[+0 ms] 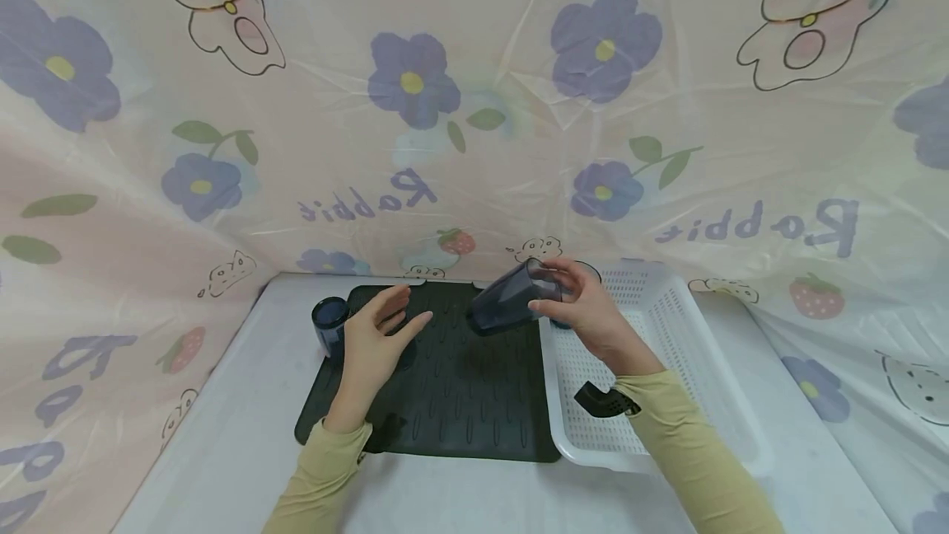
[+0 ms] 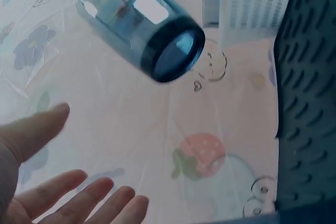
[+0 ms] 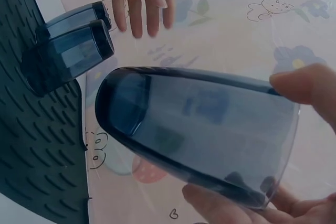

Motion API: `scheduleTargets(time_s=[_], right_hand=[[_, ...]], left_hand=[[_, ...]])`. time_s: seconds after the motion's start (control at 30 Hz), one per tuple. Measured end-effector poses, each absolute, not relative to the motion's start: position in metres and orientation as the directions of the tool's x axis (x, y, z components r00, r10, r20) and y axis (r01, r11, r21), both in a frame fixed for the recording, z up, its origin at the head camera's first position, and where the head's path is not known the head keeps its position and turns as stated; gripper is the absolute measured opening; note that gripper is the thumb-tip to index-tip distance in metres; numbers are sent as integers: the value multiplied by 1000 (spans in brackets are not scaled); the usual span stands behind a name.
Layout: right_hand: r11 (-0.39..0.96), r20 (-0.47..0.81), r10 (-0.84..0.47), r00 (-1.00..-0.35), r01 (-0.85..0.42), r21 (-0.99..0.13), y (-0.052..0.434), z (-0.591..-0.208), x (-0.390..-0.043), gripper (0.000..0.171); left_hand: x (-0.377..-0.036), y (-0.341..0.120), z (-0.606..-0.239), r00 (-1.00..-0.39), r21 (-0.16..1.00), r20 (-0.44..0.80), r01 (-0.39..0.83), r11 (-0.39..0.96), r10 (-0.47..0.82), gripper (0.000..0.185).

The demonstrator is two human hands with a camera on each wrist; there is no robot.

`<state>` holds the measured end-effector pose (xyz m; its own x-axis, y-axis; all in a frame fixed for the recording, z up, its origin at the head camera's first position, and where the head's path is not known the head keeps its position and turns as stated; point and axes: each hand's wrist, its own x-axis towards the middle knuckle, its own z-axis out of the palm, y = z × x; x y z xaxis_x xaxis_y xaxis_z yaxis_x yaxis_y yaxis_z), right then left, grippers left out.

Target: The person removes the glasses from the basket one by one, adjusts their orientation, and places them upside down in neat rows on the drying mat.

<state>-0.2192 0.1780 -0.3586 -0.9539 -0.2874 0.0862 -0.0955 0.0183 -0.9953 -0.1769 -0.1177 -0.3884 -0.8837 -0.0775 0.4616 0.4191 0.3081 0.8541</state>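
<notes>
Fingers of the left hand (image 1: pixel 374 344) lie straight and spread over the ribbed dark drying mat (image 1: pixel 460 402), holding nothing, just right of smooth blue tumblers (image 1: pixel 329 326) at the mat's far left edge, probably two as the right wrist view suggests. Bare mat lies between the hands. Farther right, the right hand (image 1: pixel 593 316) grips a translucent blue glass (image 1: pixel 507 299) by its rim, tilted above the mat's edge beside the perforated white plastic basket (image 1: pixel 689 353).

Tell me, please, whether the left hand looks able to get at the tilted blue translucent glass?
Probably yes: the open left hand hovers over the black mat, with nothing between it and the glass the right hand holds.
</notes>
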Motion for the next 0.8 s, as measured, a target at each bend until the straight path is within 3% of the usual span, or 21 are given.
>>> scheduleTargets(time_s=[0.13, 0.27, 0.43, 0.8], right_hand=[[-5, 96, -305, -947, -99, -995, 177, -359, -219, 68], [-17, 101, -318, -943, -101, -995, 177, -359, -219, 68], [-25, 99, -325, -941, -96, -995, 176, -357, -217, 70], [-51, 94, -329, -940, -82, -995, 177, -356, -215, 69]], left_hand=[[-173, -108, -379, -933, 905, 361, 351, 242, 1, 52], [-183, -104, -393, -961, 946, 267, 277, 168, 78, 55], [-198, -97, -415, -970, 972, 192, 209, 106, 149, 63], [-206, -81, -424, -973, 996, 86, 80, -37, 214, 65]])
